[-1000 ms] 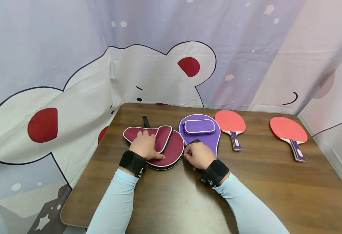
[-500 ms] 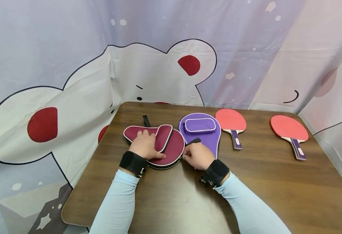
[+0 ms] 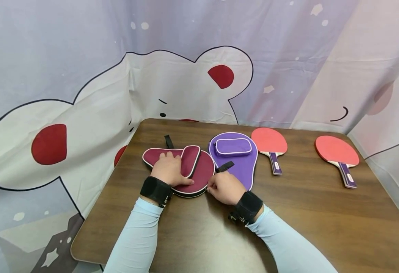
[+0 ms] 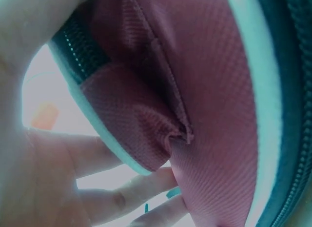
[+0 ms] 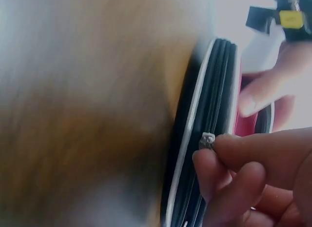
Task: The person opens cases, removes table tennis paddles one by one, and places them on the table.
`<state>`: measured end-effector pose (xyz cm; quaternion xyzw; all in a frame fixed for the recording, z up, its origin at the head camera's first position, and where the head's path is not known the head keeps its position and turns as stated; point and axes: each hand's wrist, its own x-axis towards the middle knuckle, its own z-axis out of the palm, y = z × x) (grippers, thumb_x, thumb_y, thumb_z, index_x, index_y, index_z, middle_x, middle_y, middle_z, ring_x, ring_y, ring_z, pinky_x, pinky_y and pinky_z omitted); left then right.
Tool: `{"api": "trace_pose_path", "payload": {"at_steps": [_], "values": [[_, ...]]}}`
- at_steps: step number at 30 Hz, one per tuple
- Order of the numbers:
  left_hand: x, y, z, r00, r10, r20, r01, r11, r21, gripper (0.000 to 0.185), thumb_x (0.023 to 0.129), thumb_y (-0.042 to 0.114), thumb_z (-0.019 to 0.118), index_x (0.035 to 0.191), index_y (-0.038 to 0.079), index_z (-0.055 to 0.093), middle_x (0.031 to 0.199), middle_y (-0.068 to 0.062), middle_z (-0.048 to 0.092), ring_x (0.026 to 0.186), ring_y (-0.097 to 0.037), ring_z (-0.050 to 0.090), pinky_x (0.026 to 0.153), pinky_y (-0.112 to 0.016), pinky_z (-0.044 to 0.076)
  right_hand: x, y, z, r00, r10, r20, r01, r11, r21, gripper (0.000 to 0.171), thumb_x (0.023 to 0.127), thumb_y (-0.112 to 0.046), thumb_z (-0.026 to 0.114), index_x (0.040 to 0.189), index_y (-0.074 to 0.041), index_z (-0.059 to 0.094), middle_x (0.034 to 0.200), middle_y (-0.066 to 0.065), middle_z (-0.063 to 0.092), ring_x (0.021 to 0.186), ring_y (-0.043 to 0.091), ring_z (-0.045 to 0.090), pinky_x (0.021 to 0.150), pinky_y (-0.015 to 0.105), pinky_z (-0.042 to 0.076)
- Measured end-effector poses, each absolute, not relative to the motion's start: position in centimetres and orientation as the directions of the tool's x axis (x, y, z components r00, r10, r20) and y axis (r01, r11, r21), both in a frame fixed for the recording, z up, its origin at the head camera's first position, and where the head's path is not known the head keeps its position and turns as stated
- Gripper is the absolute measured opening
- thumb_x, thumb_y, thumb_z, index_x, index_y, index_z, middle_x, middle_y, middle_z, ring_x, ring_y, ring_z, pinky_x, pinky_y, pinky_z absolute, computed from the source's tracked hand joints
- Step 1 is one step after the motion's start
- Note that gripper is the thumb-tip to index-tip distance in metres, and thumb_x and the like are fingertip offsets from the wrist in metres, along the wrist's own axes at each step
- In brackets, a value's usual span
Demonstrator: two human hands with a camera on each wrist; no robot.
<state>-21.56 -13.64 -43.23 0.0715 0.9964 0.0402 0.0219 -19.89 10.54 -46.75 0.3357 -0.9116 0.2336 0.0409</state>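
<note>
on the table (image 3: 305,227), a maroon case (image 3: 202,171) is lying beside a purple case (image 3: 241,163), the spread left hand (image 3: 168,169) is steadying it and the right hand (image 3: 226,188) is pinching its zip pull (image 5: 207,140), apparently working the zip (image 5: 213,102) and next needing a steady slide.

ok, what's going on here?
A person's left hand rests on a maroon table-tennis paddle case while the right hand pinches its metal zipper pull. A purple paddle case lies alongside. Two red table-tennis paddles lie uncased farther right on the wood-grain table.
</note>
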Motion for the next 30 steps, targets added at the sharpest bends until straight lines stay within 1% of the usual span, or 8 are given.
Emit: {"api": "trace_pose_path", "payload": {"at_steps": [4, 7, 11, 15, 18, 23, 27, 30], "values": [[-21.4, -13.7, -43.4, -0.991, 0.133, -0.023, 0.131, 0.988, 0.078, 0.113, 0.071, 0.078, 0.089, 0.145, -0.005, 0.064, 0.137, -0.032, 0.061, 0.126, -0.049, 0.055, 0.095, -0.059, 0.058, -19.8, 10.2, -46.9, -0.780, -0.579, 0.235, -0.623, 0.689, -0.371, 0.018, 0.090, -0.010, 0.081, 0.077, -0.021, 0.078, 0.068, -0.015, 0.064, 0.064, 0.006, 0.060, 0.062, 0.036, 0.052], [-20.9, -13.9, -43.4, -0.992, 0.127, -0.016, 0.125, 0.988, 0.088, 0.113, 0.072, 0.078, 0.088, 0.145, -0.004, 0.064, 0.138, -0.033, 0.061, 0.126, -0.049, 0.055, 0.094, -0.060, 0.059, -20.3, 10.6, -47.0, -0.800, -0.561, 0.212, -0.595, 0.700, -0.394, 0.017, 0.092, -0.012, 0.080, 0.078, -0.021, 0.078, 0.067, -0.016, 0.062, 0.063, 0.006, 0.059, 0.060, 0.036, 0.051], [-20.4, -14.2, -43.5, -0.993, 0.114, -0.015, 0.112, 0.989, 0.097, 0.110, 0.072, 0.076, 0.090, 0.145, -0.002, 0.066, 0.138, -0.033, 0.062, 0.126, -0.049, 0.056, 0.092, -0.062, 0.060, -21.1, 11.5, -47.0, -0.844, -0.501, 0.193, -0.531, 0.730, -0.430, 0.017, 0.092, -0.016, 0.081, 0.078, -0.024, 0.078, 0.062, -0.018, 0.059, 0.058, 0.005, 0.056, 0.058, 0.036, 0.049], [-20.1, -14.3, -43.4, -0.995, 0.104, 0.004, 0.104, 0.991, 0.088, 0.102, 0.072, 0.074, 0.091, 0.139, 0.000, 0.070, 0.134, -0.032, 0.064, 0.124, -0.047, 0.058, 0.089, -0.064, 0.061, -21.5, 11.9, -47.1, -0.876, -0.434, 0.210, -0.482, 0.765, -0.427, 0.018, 0.092, -0.017, 0.082, 0.077, -0.025, 0.076, 0.060, -0.018, 0.057, 0.056, 0.005, 0.055, 0.059, 0.037, 0.049], [-20.0, -14.3, -43.5, -0.995, 0.100, 0.013, 0.101, 0.992, 0.078, 0.101, 0.073, 0.074, 0.089, 0.139, 0.000, 0.070, 0.133, -0.031, 0.065, 0.122, -0.046, 0.059, 0.089, -0.065, 0.060, -21.2, 11.6, -47.3, -0.865, -0.446, 0.228, -0.501, 0.757, -0.419, 0.018, 0.091, -0.014, 0.081, 0.076, -0.023, 0.076, 0.060, -0.017, 0.057, 0.057, 0.006, 0.056, 0.058, 0.037, 0.050], [-20.0, -14.2, -43.6, -0.996, 0.089, 0.022, 0.090, 0.994, 0.056, 0.102, 0.074, 0.076, 0.088, 0.141, 0.001, 0.070, 0.134, -0.031, 0.065, 0.120, -0.046, 0.060, 0.089, -0.065, 0.059, -20.1, 10.6, -47.2, -0.818, -0.510, 0.267, -0.575, 0.718, -0.393, 0.020, 0.089, -0.009, 0.079, 0.074, -0.021, 0.074, 0.062, -0.015, 0.059, 0.059, 0.007, 0.059, 0.058, 0.037, 0.050], [-20.1, -14.2, -43.6, -0.996, 0.091, 0.024, 0.093, 0.994, 0.056, 0.102, 0.074, 0.077, 0.088, 0.140, 0.001, 0.070, 0.133, -0.031, 0.065, 0.119, -0.045, 0.060, 0.089, -0.066, 0.059, -19.3, 10.0, -47.2, -0.788, -0.550, 0.276, -0.615, 0.691, -0.379, 0.020, 0.089, -0.009, 0.080, 0.074, -0.021, 0.075, 0.065, -0.015, 0.062, 0.062, 0.008, 0.061, 0.059, 0.036, 0.051], [-20.2, -14.2, -43.7, -0.995, 0.093, 0.021, 0.094, 0.994, 0.059, 0.102, 0.074, 0.077, 0.088, 0.139, 0.000, 0.070, 0.132, -0.031, 0.065, 0.119, -0.045, 0.060, 0.090, -0.066, 0.059, -19.4, 10.0, -47.3, -0.786, -0.555, 0.273, -0.618, 0.687, -0.384, 0.018, 0.090, -0.011, 0.080, 0.075, -0.021, 0.076, 0.066, -0.015, 0.063, 0.063, 0.007, 0.061, 0.060, 0.036, 0.052]]}}
